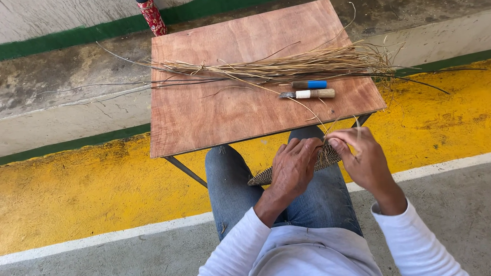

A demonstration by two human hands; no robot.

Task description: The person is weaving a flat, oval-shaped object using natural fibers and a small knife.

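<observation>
Woven piece (321, 160), one, flat and dark with a tight basketwork texture, is lying across the person's lap just below the near edge of the table; most of it is lying hidden under the two hands, so its full outline and shape are hard to make out, and only a tapering end is showing at the left and a patch between the hands. Table (210, 117), one, square with a reddish plywood top on thin metal legs, is standing directly in front of the knees; the legs are showing only in part beneath the top. Bundle of dry straw-coloured fibres (286, 67), one, is lying lengthwise across the far half of the tabletop, its ends overhanging both sides, with a few dark thin strands running alongside it; the strands are too many and too fine to count. Left hand (293, 169), one, is pressing down on the woven piece with fingers curled over it. Right hand (363, 159), one, is pinching a pale fibre strand (358, 128) between thumb and fingers, just beside the woven piece's edge; where that strand ends is not clear. Handled tools, two, are lying side by side on the table near the bundle: one with a blue handle (309, 84), its working end too small to tell, and one with a pale wooden handle (311, 94) and a short metal blade. Red patterned folded umbrella (150, 13), one, is standing against the wall beyond the table, its top cut off by the frame.
</observation>
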